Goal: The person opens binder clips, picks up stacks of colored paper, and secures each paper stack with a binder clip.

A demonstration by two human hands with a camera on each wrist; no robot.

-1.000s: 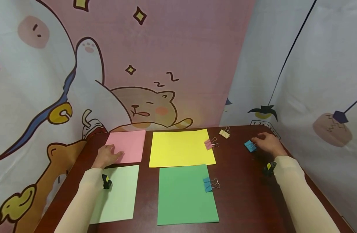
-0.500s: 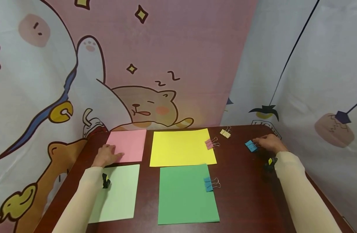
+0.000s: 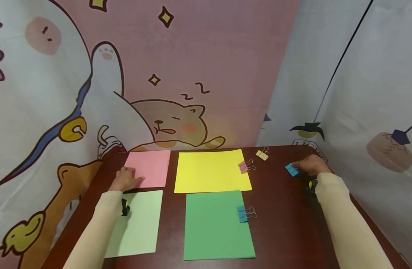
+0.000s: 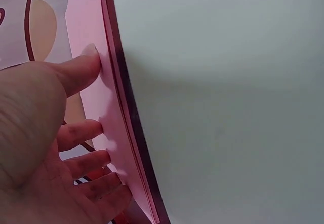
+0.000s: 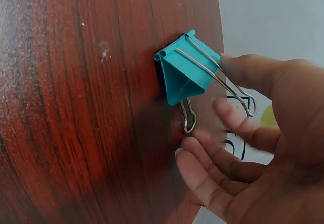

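Observation:
My left hand (image 3: 124, 179) rests on the near left part of a pink sheet (image 3: 153, 168). Its thumb and fingertips touch the sheet, spread apart, in the left wrist view. At the table's right side my right hand (image 3: 312, 164) is at a blue binder clip (image 5: 190, 69) lying on the wood. Its thumb touches the clip near the wire handles, while the other fingers are bent beside the lower handle, not closed round it. A yellow sheet (image 3: 206, 172) bears a pink binder clip (image 3: 243, 167) on its right edge. A green sheet (image 3: 216, 228) bears another blue binder clip (image 3: 242, 214).
A light green sheet (image 3: 142, 224) lies at the front left, partly under the left forearm. A cream binder clip (image 3: 261, 155) sits near the back edge of the dark wooden table (image 3: 276, 231). A cartoon-printed cloth (image 3: 226, 74) hangs behind it and along the sides.
The right hand's fingers have come down closer onto the blue clip, which stays in place. The left hand stays on the pink sheet. The head view shifts slightly.

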